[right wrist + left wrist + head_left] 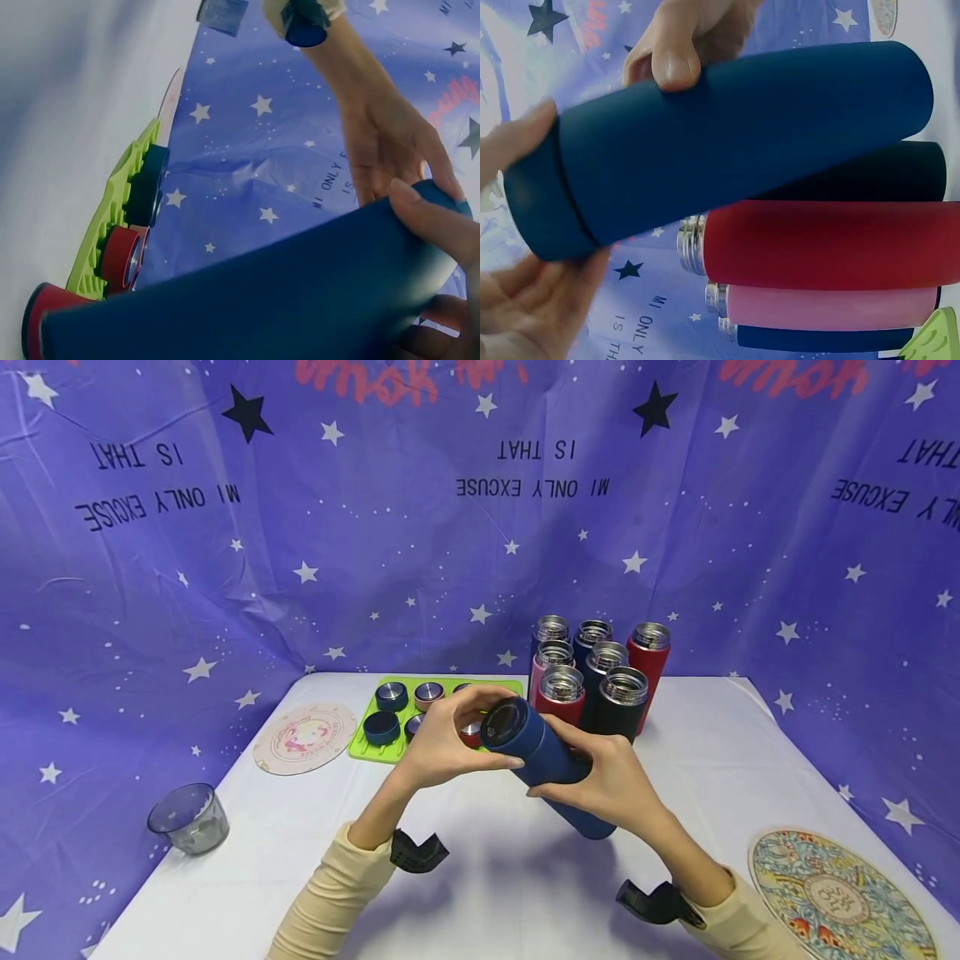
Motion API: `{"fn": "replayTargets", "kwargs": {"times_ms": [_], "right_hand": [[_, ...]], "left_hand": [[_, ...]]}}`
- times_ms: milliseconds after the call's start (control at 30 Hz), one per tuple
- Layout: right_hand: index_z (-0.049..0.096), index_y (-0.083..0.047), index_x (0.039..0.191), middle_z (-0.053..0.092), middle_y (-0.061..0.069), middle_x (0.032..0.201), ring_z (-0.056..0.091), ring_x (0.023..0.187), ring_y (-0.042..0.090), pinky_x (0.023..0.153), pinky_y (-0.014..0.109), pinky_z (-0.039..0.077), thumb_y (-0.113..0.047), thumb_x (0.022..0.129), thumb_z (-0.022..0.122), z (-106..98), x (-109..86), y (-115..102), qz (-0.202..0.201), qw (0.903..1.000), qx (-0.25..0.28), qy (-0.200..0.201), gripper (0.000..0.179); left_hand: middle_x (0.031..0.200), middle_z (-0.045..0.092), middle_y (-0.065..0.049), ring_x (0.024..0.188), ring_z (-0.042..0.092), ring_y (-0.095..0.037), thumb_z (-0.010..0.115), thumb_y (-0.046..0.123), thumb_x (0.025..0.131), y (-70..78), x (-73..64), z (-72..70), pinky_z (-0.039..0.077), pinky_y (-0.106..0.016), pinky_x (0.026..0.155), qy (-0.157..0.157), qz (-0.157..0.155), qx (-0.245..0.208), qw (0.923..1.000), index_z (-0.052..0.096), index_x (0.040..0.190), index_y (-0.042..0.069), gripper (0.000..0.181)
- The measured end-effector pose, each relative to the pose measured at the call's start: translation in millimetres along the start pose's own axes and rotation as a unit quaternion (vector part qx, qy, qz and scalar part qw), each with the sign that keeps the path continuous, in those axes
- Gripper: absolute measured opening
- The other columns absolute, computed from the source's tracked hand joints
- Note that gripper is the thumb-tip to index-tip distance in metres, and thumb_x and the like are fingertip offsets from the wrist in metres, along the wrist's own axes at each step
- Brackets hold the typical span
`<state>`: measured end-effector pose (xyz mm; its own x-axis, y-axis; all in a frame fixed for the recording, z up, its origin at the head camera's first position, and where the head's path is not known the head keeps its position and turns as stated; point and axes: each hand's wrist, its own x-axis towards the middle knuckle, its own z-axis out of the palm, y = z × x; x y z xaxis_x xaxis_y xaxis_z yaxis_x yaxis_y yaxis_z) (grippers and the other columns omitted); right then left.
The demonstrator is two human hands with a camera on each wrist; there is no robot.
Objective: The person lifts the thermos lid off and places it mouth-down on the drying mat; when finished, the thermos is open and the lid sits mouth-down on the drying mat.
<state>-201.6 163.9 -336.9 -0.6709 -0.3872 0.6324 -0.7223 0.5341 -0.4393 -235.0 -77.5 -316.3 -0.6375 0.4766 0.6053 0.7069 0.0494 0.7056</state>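
A blue vacuum flask (551, 760) is held tilted above the table, its capped end toward the upper left. My left hand (442, 737) grips the cap (504, 727), thumb on one side and fingers on the other. My right hand (615, 777) holds the flask body around its middle. In the left wrist view the cap (544, 202) sits on the flask with a thin dark seam below it. The right wrist view shows the flask's long body (247, 300) across the bottom, partly out of frame.
Several uncapped flasks (615, 714), black, red, pink and blue, stand grouped behind my right hand. A green tray (367, 746) bears several caps (381, 727). A glass cup (191, 822) is at the left edge; round mats lie left (303, 739) and right (840, 897).
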Motion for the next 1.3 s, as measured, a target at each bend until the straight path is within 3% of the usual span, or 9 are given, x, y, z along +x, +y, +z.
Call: {"fn": "replayTargets", "kwargs": {"times_ms": [133,233,367,467,567,767,1067,1167,1300], "right_hand": [[0.061,-0.013,0.132,0.073,0.004,0.094,0.065,0.072,0.01,0.062,0.029,0.055,-0.043,0.056,0.093,2,-0.5,1,-0.013,0.9972,-0.071,0.023,0.087],[0.061,-0.014,0.131,0.073,0.005,0.091,0.064,0.07,0.01,0.06,0.029,0.054,-0.045,0.055,0.092,2,-0.7,0,-0.014,0.9955,-0.092,0.02,0.088],[0.061,-0.017,0.132,0.072,0.002,0.089,0.062,0.069,0.008,0.06,0.027,0.053,-0.05,0.057,0.09,-2,-1.1,0,-0.011,0.9949,-0.099,-0.014,0.087],[0.061,-0.019,0.133,0.072,0.001,0.089,0.061,0.069,0.008,0.061,0.027,0.054,-0.051,0.058,0.089,-4,-1.5,0,-0.011,0.9934,-0.105,-0.045,0.087],[0.06,-0.022,0.134,0.072,-0.001,0.087,0.061,0.069,0.008,0.061,0.027,0.053,-0.052,0.059,0.089,-7,-1.4,0,-0.009,0.9916,-0.111,-0.066,0.086],[0.059,-0.025,0.135,0.071,-0.003,0.087,0.061,0.069,0.007,0.061,0.027,0.053,-0.052,0.06,0.088,-8,-0.9,0,-0.009,0.9907,-0.112,-0.077,0.085],[0.057,-0.024,0.137,0.072,-0.002,0.091,0.062,0.068,0.007,0.06,0.028,0.052,-0.05,0.058,0.09,-5,-1.1,1,-0.024,0.9883,-0.136,-0.063,0.09],[0.056,-0.024,0.137,0.072,-0.001,0.091,0.062,0.069,0.008,0.06,0.028,0.052,-0.05,0.058,0.09,-4,-1.0,2,-0.024,0.9882,-0.136,-0.066,0.09],[0.058,-0.024,0.135,0.072,-0.001,0.091,0.062,0.069,0.008,0.061,0.028,0.053,-0.048,0.058,0.09,-5,-0.7,4,-0.02,0.9892,-0.129,-0.067,0.087]], "left_hand": [[0.109,0.063,0.003,0.095,0.061,-0.013,0.089,0.024,0.068,1.8,-0.9,5.2,0.054,-0.033,0.084,0.028,-0.047,0.064,0.9965,0.055,0.122,0.014,0.065],[0.112,0.061,0.005,0.097,0.06,-0.013,0.088,0.028,0.07,1.4,-1.2,4.5,0.054,-0.033,0.082,0.011,-0.057,0.081,0.995,0.053,0.126,0.017,0.066],[0.129,0.056,0.003,0.114,0.054,-0.015,0.087,0.024,0.072,0.6,-0.5,-3.3,0.051,-0.032,0.091,-0.066,-0.008,0.074,0.995,0.053,0.134,0.015,0.071],[0.134,0.053,0.001,0.124,0.048,-0.015,0.088,0.02,0.071,2.3,-0.3,-10.5,0.047,-0.034,0.098,-0.129,0.034,0.08,0.9878,0.055,0.135,0.013,0.072],[0.134,0.054,-0.001,0.126,0.046,-0.017,0.088,0.017,0.07,3.6,-0.8,-15.7,0.046,-0.037,0.1,-0.158,0.052,0.088,0.9821,0.057,0.133,0.013,0.07],[0.128,0.058,0.002,0.118,0.051,-0.015,0.089,0.021,0.07,3.0,-1.7,-16.6,0.052,-0.033,0.091,-0.141,0.046,0.104,0.9835,0.06,0.129,0.015,0.066],[0.107,0.063,0.003,0.087,0.063,-0.01,0.084,0.039,0.073,2.6,-4.0,-12.5,0.057,-0.025,0.07,-0.082,-0.071,0.127,0.986,0.063,0.124,0.017,0.06],[0.111,0.063,0.003,0.091,0.062,-0.01,0.084,0.039,0.074,0.8,-3.7,-13.5,0.057,-0.025,0.073,-0.093,-0.063,0.123,0.986,0.061,0.126,0.016,0.061],[0.126,0.057,0.005,0.112,0.055,-0.011,0.086,0.026,0.073,-2.7,-2.3,-17.2,0.054,-0.028,0.087,-0.142,-0.004,0.097,0.985,0.057,0.132,0.015,0.067]]}}
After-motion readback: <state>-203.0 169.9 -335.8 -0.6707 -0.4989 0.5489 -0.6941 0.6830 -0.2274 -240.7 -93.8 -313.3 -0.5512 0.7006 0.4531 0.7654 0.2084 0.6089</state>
